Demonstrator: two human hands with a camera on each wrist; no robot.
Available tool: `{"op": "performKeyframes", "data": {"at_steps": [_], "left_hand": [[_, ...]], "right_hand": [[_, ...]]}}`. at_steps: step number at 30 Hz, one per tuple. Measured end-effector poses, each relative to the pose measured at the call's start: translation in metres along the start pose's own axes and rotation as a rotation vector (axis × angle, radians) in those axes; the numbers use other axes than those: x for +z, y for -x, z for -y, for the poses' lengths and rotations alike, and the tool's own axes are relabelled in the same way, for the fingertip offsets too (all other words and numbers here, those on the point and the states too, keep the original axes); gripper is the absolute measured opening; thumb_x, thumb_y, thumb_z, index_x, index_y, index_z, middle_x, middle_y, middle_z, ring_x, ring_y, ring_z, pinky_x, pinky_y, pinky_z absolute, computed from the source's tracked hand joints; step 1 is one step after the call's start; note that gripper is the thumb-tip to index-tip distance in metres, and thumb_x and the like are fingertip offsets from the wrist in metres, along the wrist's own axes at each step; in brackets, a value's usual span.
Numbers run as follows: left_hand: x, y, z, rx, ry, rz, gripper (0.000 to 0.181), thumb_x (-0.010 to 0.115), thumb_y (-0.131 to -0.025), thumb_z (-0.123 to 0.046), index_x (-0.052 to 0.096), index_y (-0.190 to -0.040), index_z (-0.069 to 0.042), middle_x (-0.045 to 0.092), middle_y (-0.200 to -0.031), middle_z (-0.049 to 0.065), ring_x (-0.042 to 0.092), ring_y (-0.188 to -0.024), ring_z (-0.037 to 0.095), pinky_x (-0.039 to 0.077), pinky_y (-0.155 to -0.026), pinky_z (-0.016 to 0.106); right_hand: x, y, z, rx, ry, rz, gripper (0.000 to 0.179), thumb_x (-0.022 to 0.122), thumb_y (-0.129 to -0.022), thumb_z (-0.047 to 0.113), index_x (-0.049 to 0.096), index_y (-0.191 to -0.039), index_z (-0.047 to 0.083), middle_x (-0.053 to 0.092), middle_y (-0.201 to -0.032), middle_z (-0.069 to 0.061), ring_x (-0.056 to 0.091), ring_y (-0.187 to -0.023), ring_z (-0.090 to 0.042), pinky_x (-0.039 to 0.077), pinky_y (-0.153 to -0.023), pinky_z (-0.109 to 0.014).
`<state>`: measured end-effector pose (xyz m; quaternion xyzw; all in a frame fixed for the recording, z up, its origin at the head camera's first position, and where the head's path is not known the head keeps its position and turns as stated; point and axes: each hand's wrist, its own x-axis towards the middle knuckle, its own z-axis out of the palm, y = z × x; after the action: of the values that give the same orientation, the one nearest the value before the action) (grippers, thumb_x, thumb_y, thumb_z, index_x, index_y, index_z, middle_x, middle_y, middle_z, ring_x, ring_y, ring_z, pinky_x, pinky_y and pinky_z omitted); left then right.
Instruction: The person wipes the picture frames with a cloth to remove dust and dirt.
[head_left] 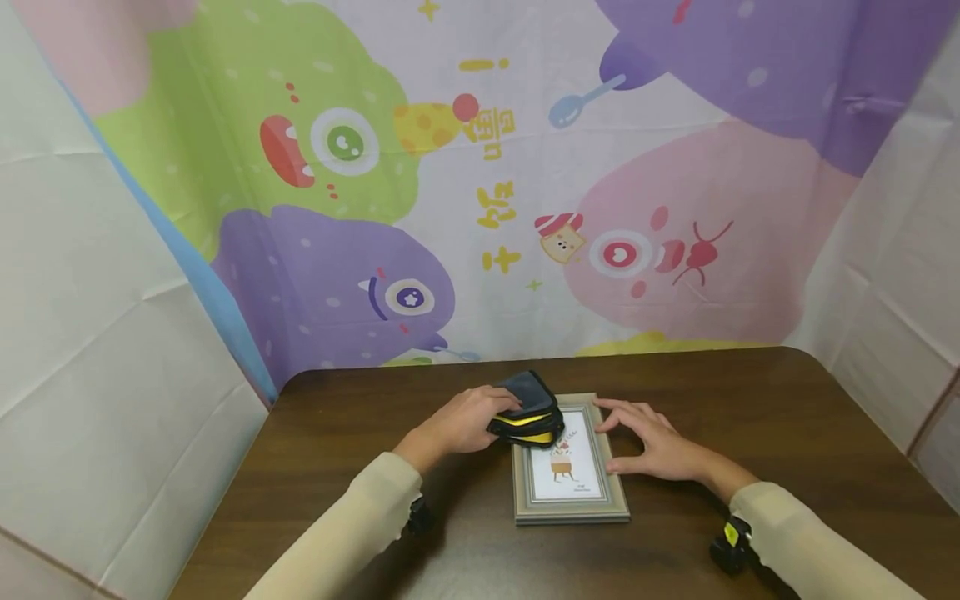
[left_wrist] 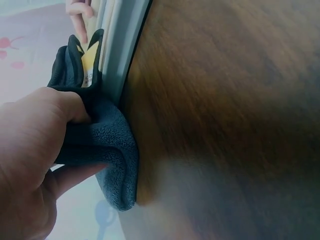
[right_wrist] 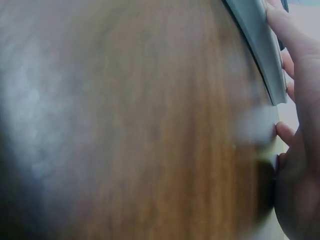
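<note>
A picture frame (head_left: 621, 500) with a pale, ridged border and a small plant drawing lies flat on the table. My left hand (head_left: 474, 419) grips a folded dark grey cloth (head_left: 528, 392) with yellow inner layers, over the frame's upper left part. In the left wrist view, the fluffy cloth (left_wrist: 107, 132) is bunched between thumb and fingers, against the frame's side (left_wrist: 121, 45). At the frame's right edge, my right hand (head_left: 660, 442) touches it with thumb and fingers spread apart. The right wrist view has the thumb by the frame's side (right_wrist: 260, 47); the other fingers are partly hidden.
The brown wooden table (head_left: 337, 533) ends at a hanging cloth (head_left: 517, 308) printed with cartoon figures. Pale panels stand at the left (head_left: 112, 333) and right (head_left: 892, 275). Small dark devices sit at both wrists, one (head_left: 729, 550) at the right sleeve.
</note>
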<state>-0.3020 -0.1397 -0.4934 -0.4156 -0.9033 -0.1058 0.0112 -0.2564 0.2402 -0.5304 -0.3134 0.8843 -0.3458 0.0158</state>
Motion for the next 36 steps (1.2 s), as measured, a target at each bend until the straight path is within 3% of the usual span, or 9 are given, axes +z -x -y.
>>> {"op": "performKeyframes", "data": {"at_steps": [5, 7, 13, 22, 36], "left_hand": [[0.001, 0.002, -0.003, -0.008, -0.026, 0.019, 0.046, 0.085, -0.097, -0.009, 0.075, -0.142, -0.009, 0.075, -0.15, 0.007, 0.069, -0.141, 0.031, 0.06, -0.119, 0.05], [-0.02, 0.005, -0.027, -0.058, -0.02, 0.063, 0.049, 0.085, -0.094, -0.001, 0.075, -0.142, -0.006, 0.075, -0.15, 0.011, 0.068, -0.141, 0.036, 0.061, -0.117, 0.055], [-0.025, 0.012, -0.042, -0.072, -0.042, 0.103, 0.053, 0.085, -0.094, 0.001, 0.074, -0.145, -0.011, 0.074, -0.152, 0.005, 0.067, -0.143, 0.031, 0.06, -0.119, 0.051], [-0.025, 0.032, -0.055, 0.052, -0.073, 0.079, 0.06, 0.086, -0.087, 0.002, 0.074, -0.144, -0.011, 0.077, -0.146, 0.005, 0.067, -0.139, 0.029, 0.062, -0.114, 0.047], [-0.021, 0.056, -0.081, 0.173, -0.151, 0.076, 0.055, 0.091, -0.087, -0.009, 0.076, -0.139, -0.017, 0.077, -0.143, -0.004, 0.068, -0.134, 0.021, 0.065, -0.107, 0.035]], "right_hand": [[0.001, -0.001, 0.0, -0.008, 0.012, -0.001, 0.046, 0.094, -0.09, 0.04, 0.069, -0.128, 0.036, 0.048, -0.178, -0.015, 0.046, -0.151, -0.052, 0.029, -0.112, -0.085], [0.001, -0.001, 0.0, -0.009, 0.012, -0.001, 0.046, 0.094, -0.09, 0.04, 0.069, -0.128, 0.036, 0.048, -0.177, -0.015, 0.046, -0.151, -0.052, 0.03, -0.112, -0.086], [0.0, 0.0, 0.0, -0.01, 0.005, 0.006, 0.046, 0.094, -0.091, 0.04, 0.068, -0.129, 0.036, 0.047, -0.178, -0.016, 0.045, -0.15, -0.053, 0.029, -0.111, -0.088], [0.001, -0.001, -0.001, -0.026, 0.005, 0.0, 0.047, 0.094, -0.09, 0.039, 0.069, -0.129, 0.035, 0.047, -0.178, -0.015, 0.046, -0.15, -0.053, 0.029, -0.111, -0.087], [0.002, 0.0, -0.003, -0.035, 0.004, -0.011, 0.048, 0.095, -0.09, 0.039, 0.069, -0.129, 0.035, 0.047, -0.178, -0.013, 0.046, -0.15, -0.052, 0.029, -0.111, -0.086]]}}
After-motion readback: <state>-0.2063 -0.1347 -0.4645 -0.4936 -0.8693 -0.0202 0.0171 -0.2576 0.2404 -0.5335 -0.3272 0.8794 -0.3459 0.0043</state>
